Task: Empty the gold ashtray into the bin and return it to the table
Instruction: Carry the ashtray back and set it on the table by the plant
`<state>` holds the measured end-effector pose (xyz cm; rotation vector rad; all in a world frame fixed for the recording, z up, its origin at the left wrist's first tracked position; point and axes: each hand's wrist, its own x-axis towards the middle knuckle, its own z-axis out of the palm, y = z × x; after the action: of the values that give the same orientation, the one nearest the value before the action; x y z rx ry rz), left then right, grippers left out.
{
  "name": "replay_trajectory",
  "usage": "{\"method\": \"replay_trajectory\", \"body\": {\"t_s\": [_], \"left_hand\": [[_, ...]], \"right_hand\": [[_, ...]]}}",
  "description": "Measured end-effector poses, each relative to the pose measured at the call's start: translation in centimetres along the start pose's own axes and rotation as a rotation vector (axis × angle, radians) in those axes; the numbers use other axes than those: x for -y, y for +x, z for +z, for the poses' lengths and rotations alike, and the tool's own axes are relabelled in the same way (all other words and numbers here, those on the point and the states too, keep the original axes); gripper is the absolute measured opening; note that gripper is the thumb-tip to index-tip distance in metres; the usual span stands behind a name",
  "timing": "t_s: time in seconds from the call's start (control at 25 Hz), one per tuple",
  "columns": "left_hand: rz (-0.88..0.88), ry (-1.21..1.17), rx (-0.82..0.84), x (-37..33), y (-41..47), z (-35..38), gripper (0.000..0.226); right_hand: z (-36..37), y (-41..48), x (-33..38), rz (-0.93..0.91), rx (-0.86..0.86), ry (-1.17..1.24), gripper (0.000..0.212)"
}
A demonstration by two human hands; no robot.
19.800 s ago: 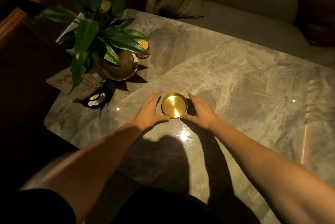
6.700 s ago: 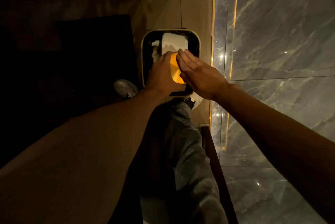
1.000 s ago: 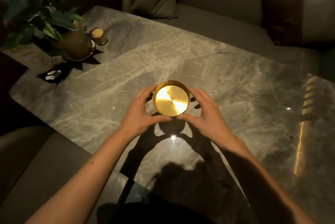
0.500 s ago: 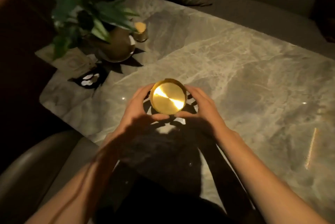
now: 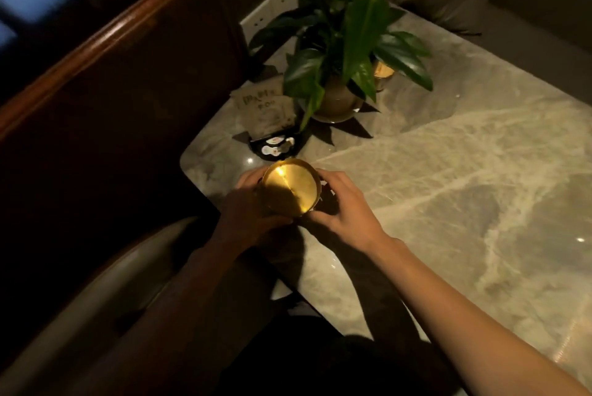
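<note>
The round gold ashtray (image 5: 290,185) is held between both hands over the near left corner of the grey marble table (image 5: 448,177). My left hand (image 5: 248,214) cups its left and near side, in shadow. My right hand (image 5: 342,206) grips its right side with fingers curled around the rim. The inside of the ashtray looks bare and shiny. Whether it rests on the table or hangs just above it cannot be told. No bin is in view.
A potted green plant (image 5: 339,52) stands at the table's far left, with a small gold-lidded jar (image 5: 382,73) behind it. A printed card (image 5: 262,107) and a black dish (image 5: 275,147) lie just beyond the ashtray. A sofa arm (image 5: 96,293) curves at lower left; cushions sit beyond the table.
The view has swung left and closer to the plant. Both hands have carried the ashtray toward the table's left corner, near the black dish.
</note>
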<state>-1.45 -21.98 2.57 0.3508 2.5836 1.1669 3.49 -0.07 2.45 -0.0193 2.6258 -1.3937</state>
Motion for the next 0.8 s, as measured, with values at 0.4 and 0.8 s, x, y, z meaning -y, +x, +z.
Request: {"method": "replay_trajectory", "body": {"t_s": [0.4,0.8], "left_hand": [[-0.196,-0.139,-0.08,6.9,0.9,-3.1,0.097],[-0.238,-0.183,-0.099,8.4,2.8,-2.4,0.092]], "right_hand": [[6.6,6.9,1.9,0.004,0.112,-0.084,0.085],[8.6,9.2,1.1,0.099,0.118,-0.09,0.087]]}}
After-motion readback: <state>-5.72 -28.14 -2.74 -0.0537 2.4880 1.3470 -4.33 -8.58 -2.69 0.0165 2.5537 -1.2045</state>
